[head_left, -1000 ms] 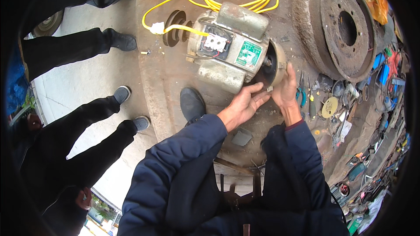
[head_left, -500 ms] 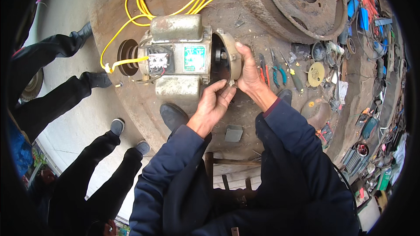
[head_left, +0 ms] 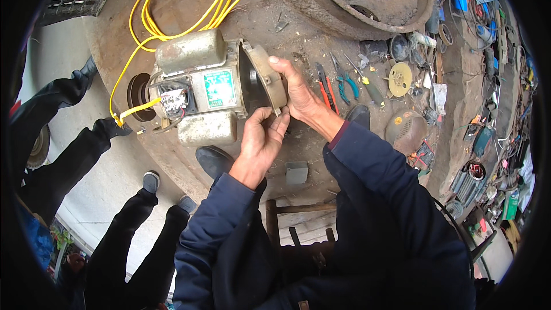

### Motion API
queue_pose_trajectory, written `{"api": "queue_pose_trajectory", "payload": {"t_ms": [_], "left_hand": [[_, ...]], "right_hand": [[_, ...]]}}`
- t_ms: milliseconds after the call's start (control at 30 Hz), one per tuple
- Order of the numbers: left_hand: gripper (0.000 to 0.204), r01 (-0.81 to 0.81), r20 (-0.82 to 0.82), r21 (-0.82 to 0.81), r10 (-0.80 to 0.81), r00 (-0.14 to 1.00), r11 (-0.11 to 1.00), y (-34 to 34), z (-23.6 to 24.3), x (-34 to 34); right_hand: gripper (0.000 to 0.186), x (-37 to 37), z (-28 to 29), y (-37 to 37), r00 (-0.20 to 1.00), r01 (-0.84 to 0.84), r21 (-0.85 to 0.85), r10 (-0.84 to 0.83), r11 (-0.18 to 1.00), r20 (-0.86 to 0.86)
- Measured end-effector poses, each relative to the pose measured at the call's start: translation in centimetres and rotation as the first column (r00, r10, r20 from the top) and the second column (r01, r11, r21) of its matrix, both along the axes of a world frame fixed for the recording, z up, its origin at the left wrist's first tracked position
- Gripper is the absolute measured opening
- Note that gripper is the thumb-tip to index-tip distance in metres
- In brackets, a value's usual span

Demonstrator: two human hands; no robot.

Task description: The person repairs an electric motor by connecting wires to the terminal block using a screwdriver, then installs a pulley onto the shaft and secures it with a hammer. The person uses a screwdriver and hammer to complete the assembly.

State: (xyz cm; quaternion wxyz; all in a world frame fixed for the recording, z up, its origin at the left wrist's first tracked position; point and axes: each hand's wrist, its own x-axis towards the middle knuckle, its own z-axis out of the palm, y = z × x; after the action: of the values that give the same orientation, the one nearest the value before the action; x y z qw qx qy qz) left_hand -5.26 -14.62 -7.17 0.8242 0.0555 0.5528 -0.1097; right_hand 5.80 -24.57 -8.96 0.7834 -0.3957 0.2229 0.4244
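An electric motor [head_left: 197,87] with a worn metal body and a green label lies on the brown ground in front of me. Its round end cover [head_left: 267,72] stands at the right end, tilted, with a dark gap between it and the body. My right hand [head_left: 304,95] is closed round the cover's outer side, thumb at the upper rim. Thumb and fingers of my left hand [head_left: 259,143] pinch a lug at the cover's lower edge. A dark pulley [head_left: 139,97] sits at the motor's left end, and a yellow cable [head_left: 140,107] runs from its terminal block [head_left: 174,99].
Beyond lies a rusty wheel rim [head_left: 344,8]. Red-handled pliers [head_left: 328,93], teal-handled pliers [head_left: 347,86] and a screwdriver [head_left: 373,92] lie to the right, near a yellow disc [head_left: 400,79]. A grey plate [head_left: 297,173] lies nearer me. Other people's legs [head_left: 69,152] stand at left.
The view has shifted, so most things sit farther left. The motor now appears more slanted, its cover end higher. Both hands stay on the end cover.
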Motion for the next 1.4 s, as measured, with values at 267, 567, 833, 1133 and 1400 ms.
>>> {"api": "queue_pose_trajectory", "payload": {"t_ms": [267,567,833,1133,1400], "left_hand": [[0.007,0.019,-0.038,0.029,-0.018,0.999,0.999,-0.1,0.3,0.6],[0.008,0.086,-0.024,0.097,-0.084,0.996,0.992,-1.1,1.3,1.2],[0.011,0.083,-0.011,0.13,-0.082,0.997,0.988,0.2,1.5,-0.2],[0.021,0.248,0.046,0.12,-0.255,0.966,0.961,1.9,4.2,-2.4],[0.029,0.489,0.241,0.585,-0.715,0.657,0.647,6.0,12.0,-3.0]], "right_hand": [[0.051,-0.1,0.1,-0.1,0.999,0.039,-0.013,-0.039,0.999,0.025],[0.054,0.7,0.5,-1.2,0.979,0.193,-0.004,-0.193,0.981,-0.07],[0.06,-0.5,0.5,0.1,0.982,0.185,0.087,-0.18,0.979,-0.063],[0.066,-1.2,0.9,1.4,0.982,0.178,0.068,-0.172,0.982,-0.081],[0.057,-2.2,-1.1,2.0,0.991,0.135,-0.047,-0.135,0.99,0.01]]}}
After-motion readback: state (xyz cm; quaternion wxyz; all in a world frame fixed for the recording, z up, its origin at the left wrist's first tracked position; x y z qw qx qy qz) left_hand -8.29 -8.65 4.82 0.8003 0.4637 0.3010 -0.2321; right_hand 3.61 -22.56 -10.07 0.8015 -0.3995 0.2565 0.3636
